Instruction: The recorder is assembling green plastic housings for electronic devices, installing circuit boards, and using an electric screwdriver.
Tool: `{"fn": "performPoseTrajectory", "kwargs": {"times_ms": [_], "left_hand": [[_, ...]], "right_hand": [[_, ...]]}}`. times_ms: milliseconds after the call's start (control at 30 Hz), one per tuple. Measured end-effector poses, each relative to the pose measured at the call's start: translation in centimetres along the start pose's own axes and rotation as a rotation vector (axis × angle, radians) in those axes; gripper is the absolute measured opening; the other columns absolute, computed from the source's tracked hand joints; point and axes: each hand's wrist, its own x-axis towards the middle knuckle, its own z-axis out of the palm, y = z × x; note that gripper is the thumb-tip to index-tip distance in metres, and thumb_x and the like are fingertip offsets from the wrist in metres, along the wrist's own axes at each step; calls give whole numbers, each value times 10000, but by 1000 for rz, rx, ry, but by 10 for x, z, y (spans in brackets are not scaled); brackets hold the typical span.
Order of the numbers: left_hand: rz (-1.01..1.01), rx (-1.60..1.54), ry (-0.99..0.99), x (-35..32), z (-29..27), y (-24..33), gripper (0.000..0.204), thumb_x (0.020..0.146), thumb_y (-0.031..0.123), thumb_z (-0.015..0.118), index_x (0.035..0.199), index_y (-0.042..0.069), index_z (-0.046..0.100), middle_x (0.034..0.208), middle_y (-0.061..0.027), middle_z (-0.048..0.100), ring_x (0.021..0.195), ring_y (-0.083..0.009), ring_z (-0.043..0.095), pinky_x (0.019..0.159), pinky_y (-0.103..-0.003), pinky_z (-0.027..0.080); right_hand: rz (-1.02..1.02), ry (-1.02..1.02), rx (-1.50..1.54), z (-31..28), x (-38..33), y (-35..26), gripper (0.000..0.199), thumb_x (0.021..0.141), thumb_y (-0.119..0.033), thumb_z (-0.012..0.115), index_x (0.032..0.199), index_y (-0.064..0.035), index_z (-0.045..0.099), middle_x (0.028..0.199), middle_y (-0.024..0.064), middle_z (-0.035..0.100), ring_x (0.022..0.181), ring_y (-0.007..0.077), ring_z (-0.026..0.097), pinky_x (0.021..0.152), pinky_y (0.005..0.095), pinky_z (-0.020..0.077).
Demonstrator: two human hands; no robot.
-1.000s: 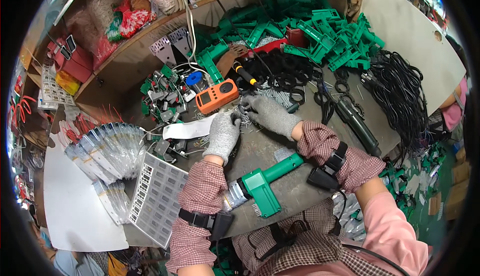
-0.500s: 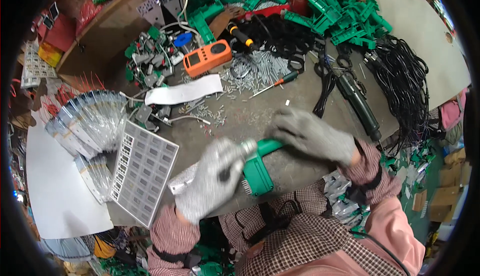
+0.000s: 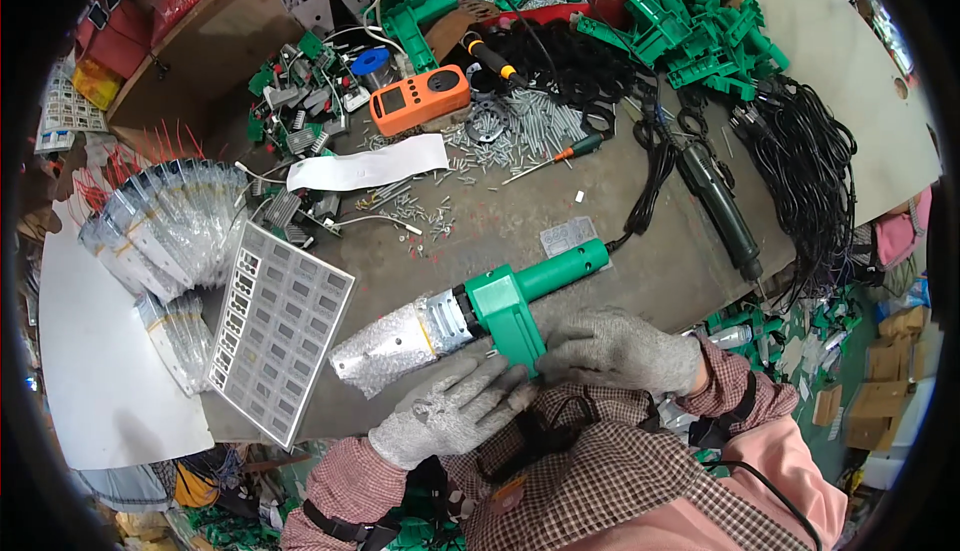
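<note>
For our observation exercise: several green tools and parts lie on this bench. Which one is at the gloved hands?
The green tool with the silver-wrapped flat end, lying apart near the bench's front edge; both hands touch its grip. The other green parts are heaped at the back.

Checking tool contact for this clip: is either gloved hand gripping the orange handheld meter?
No: the orange handheld meter lies far up the bench, while both hands sit at the green tool.
</note>
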Motion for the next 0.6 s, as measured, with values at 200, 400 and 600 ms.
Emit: {"fn": "performPoseTrajectory", "kwargs": {"times_ms": [200, 400, 600], "left_hand": [[-669, -73, 243, 58, -3, -81, 293, 957, 117, 638, 1245, 61, 651, 1073, -178, 684, 985, -384, 648, 866, -470, 517], [-857, 10, -218, 99, 39, -176, 223, 862, 63, 622, 1067, -14, 665, 969, -291, 691, 959, -458, 680, 845, -535, 547], [-821, -372, -181, 100, 27, -164, 221, 916, 142, 641, 1084, 2, 674, 969, -229, 717, 937, -364, 709, 847, -466, 561]], "right_hand": [[111, 244, -369, -53, 89, 47, 199, 921, -164, 635, 1048, -23, 694, 991, 183, 696, 905, 377, 689, 828, 445, 582], [366, -21, -699, -41, 160, 94, 246, 866, -159, 652, 973, 51, 723, 941, 271, 725, 904, 416, 730, 767, 486, 600], [326, 337, -159, -66, 82, 43, 264, 878, -165, 651, 1036, 34, 578, 852, 244, 661, 836, 451, 670, 743, 516, 539]]}}
